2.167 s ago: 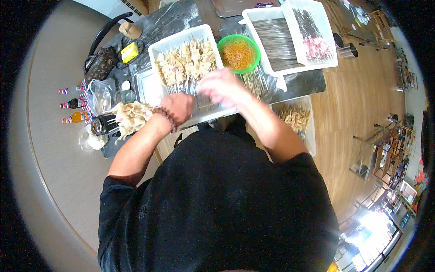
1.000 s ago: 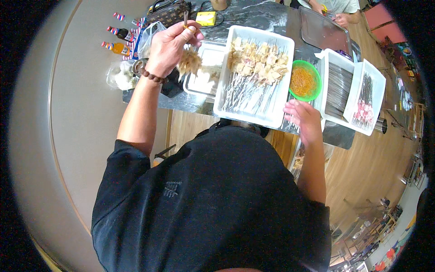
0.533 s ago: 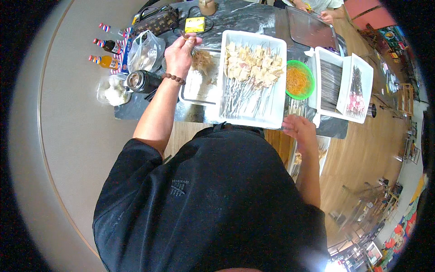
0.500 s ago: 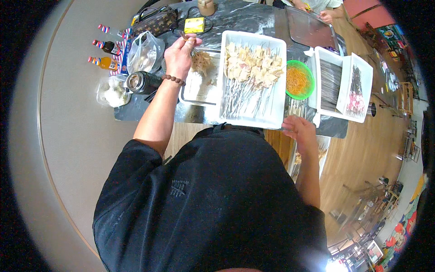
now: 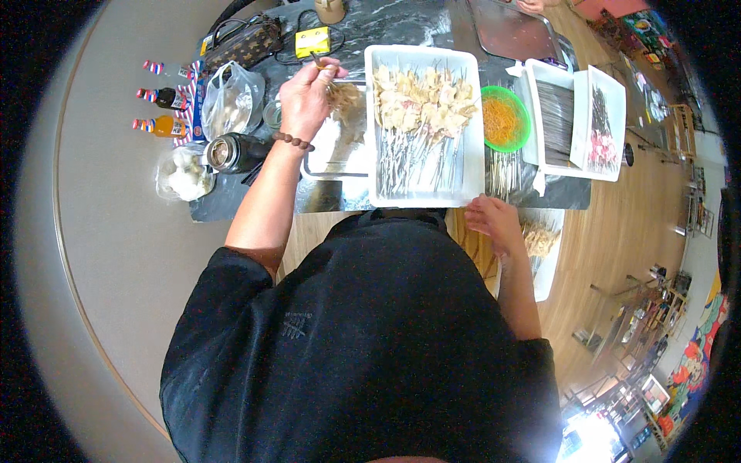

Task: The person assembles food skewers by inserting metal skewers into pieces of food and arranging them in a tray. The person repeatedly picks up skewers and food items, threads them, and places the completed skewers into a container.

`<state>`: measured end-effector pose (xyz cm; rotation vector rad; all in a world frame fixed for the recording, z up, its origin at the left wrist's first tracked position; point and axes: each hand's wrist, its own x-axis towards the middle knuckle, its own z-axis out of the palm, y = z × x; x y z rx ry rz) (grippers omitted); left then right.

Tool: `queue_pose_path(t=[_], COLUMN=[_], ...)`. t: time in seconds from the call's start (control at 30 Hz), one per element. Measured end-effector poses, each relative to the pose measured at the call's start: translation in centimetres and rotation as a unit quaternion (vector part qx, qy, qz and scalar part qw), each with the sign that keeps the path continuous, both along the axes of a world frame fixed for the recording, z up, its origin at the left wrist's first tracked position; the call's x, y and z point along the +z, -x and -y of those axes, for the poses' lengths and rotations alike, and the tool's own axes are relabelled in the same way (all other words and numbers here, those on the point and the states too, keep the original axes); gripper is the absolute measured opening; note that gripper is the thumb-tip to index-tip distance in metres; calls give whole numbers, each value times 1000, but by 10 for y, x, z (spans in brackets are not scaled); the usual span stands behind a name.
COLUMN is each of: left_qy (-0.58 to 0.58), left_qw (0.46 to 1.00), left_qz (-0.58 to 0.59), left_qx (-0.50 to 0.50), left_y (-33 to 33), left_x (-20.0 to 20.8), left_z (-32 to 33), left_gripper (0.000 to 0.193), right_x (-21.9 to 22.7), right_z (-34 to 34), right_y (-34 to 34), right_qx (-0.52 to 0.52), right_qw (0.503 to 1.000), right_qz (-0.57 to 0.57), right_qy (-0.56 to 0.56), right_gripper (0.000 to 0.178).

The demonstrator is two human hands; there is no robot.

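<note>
My left hand, with a bead bracelet at the wrist, pinches a thin skewer with pale food pieces over a metal tray on the dark table. Just right of it lies a large white tray full of pale meat skewers. My right hand is low at the table's front edge, by that tray's near right corner, fingers loosely apart with nothing seen in them. A lower white tray with a few skewers sits right beside it.
A green bowl of orange sauce and two white trays with bare sticks and pink skewers stand to the right. On the left are a dark flask, a plastic bag, small bottles and a brown bag.
My left hand has come down from a raised position to just over the metal tray, still holding food. My right hand left the big tray and dropped to the table's front edge.
</note>
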<state>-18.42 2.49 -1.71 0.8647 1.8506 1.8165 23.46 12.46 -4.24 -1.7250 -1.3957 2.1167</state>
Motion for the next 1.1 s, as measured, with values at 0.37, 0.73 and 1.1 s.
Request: queue_pose_path(t=[0.37,0.73,1.1], left_qy=[81,-92,-112], left_qw=[979,631,578], left_qz=[-183,-676,-458], left_qx=[-34,-368,-667], left_y=[-28,-296,-509], left_x=[51,164,85], left_z=[2,-31,-91], left_gripper=[21,43,45], right_x=[20,96,13], right_z=[39,-14,-47], right_y=[-27,-8,-316], right_qx=[-9,-88,-65], right_qw=[994,789,959], right_qz=[-71,-562,-250], right_qy=[79,232,-118], right_gripper=[42,35,27])
